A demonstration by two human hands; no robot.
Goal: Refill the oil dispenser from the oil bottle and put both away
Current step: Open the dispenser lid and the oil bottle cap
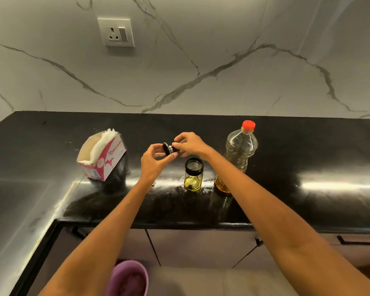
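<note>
An open glass oil dispenser (193, 174), nearly empty, stands on the black table (308, 159) beside a red-capped oil bottle (238, 157). Above it, both hands, left (155, 162) and right (190, 144), pinch its black lid (168, 148).

Oil dispenser (193, 175): small glass jar, black collar, stood upright and open, thin yellow oil layer at bottom. Its black-and-metal lid (168, 148) was off, held in the air at its 11 o'clock. Oil bottle (238, 155): clear plastic, red cap on, upright, just beside the dispenser at 3 o'clock.
</note>
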